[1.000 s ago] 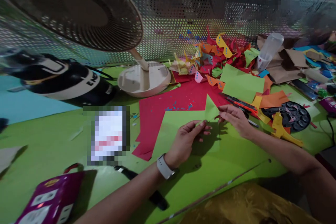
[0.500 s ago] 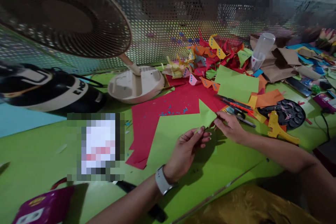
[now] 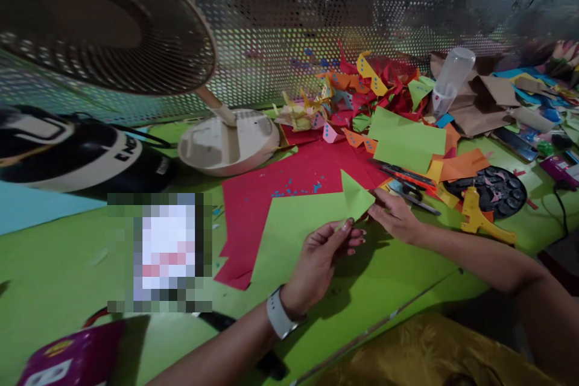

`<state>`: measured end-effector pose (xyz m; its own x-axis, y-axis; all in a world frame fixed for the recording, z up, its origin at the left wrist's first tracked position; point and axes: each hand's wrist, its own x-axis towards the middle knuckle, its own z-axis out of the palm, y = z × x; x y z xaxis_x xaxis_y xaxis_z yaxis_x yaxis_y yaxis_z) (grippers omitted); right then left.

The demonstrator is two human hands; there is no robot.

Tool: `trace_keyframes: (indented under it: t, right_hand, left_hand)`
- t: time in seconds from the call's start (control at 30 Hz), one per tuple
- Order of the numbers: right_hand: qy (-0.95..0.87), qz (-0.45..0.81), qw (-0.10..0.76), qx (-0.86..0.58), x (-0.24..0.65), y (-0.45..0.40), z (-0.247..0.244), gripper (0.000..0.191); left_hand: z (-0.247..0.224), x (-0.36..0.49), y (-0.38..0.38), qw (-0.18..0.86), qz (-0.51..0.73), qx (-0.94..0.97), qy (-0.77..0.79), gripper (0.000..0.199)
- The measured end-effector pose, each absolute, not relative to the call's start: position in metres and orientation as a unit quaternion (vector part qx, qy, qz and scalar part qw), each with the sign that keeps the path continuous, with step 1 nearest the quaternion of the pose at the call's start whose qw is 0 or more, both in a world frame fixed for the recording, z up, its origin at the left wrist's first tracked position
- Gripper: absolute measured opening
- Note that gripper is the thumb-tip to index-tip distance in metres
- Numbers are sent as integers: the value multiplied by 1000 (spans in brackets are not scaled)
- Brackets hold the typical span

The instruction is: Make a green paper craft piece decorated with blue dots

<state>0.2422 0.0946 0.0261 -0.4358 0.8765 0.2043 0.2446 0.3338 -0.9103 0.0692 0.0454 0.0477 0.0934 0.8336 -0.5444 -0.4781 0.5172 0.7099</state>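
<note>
Between my hands is a small folded piece of light green paper (image 3: 355,198) with a pointed corner standing up. My left hand (image 3: 326,248), with a watch on its wrist, pinches its lower edge between thumb and fingers. At the piece's right corner, the fingers of my right hand (image 3: 394,215) are closed on it. Beneath and to the left lies a flat light green sheet (image 3: 289,229), partly hidden by my left hand. Under that sheet is red paper (image 3: 244,211) with tiny blue dots scattered over it.
A fan (image 3: 228,139) and a black-and-white device (image 3: 104,154) stand at the left. Folded colourful paper shapes (image 3: 348,102) are heaped at the back, near a clear bottle (image 3: 455,75). To the right lie a yellow glue gun (image 3: 474,217), a black tray (image 3: 502,196) and cutting tools (image 3: 409,178).
The view has shifted slightly, so the fan and table items sit a little further left. My hands keep nearly the same hold on the folded green paper.
</note>
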Motion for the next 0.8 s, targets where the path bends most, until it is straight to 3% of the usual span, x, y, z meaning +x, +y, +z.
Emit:
trace_keyframes:
  t: [0.13, 0.27, 0.43, 0.8]
  right_hand:
    - [-679, 477, 417, -371, 238, 90, 21, 33]
    - [-719, 432, 394, -377, 239, 89, 21, 40]
    - [-761, 354, 381, -388, 241, 92, 23, 37]
    - [-706, 425, 398, -403, 238, 85, 22, 36]
  left_hand:
    - [47, 70, 44, 717, 459, 185, 492, 45]
    - [46, 72, 43, 714, 459, 188, 494, 44]
    - [43, 71, 41, 716, 457, 195, 490, 43]
    - [44, 74, 35, 713, 464, 205, 484, 41]
